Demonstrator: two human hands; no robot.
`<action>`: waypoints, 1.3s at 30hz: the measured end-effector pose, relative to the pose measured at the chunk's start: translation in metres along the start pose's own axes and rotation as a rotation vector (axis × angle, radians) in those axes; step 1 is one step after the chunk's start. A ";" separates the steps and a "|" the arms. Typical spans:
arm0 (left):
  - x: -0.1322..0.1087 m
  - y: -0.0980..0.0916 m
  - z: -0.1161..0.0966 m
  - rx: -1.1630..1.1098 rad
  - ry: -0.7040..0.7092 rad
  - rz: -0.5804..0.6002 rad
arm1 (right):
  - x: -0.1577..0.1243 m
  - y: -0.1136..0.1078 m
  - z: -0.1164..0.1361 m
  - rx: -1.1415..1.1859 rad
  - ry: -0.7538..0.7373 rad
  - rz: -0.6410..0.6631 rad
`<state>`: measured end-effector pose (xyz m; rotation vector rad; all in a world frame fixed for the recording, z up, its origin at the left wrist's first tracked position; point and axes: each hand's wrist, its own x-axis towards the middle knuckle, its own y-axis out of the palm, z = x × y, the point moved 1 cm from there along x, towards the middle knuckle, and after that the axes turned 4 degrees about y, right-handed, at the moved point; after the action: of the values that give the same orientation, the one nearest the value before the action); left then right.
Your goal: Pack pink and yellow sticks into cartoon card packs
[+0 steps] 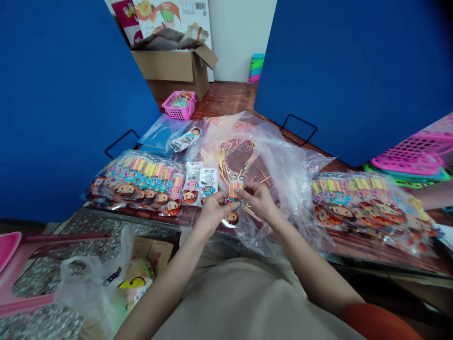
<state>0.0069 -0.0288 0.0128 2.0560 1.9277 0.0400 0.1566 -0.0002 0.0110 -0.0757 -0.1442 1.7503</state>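
Observation:
Between my two hands is a small clear packet of pink and yellow sticks [234, 188], with a cartoon face printed on its lower part. My left hand [215, 210] pinches its left side between thumb and fingers. On the other side, my right hand [261, 200] is closed at the packet's upper right edge, fingertips on the sticks. Just behind lies a large clear plastic bag [276, 156] with loose pink and yellow sticks [226, 158] spread in it. Flat printed sachets [208, 182] rest left of my left hand.
Filled stick packets lie in overlapping rows on the left [141, 182] and right [361, 198] of the table. Behind stand a pink basket [180, 113] and an open cardboard box [166, 66]. Blue panels [354, 71] flank the table. A person's arm [433, 196] reaches in at right.

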 end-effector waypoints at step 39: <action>-0.009 -0.003 -0.010 -0.058 0.023 -0.188 | -0.004 0.013 0.003 0.322 0.154 0.087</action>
<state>0.0006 -0.0354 0.0237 1.8377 2.0990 0.0752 0.1439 -0.0063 0.0121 0.0184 0.2570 1.8264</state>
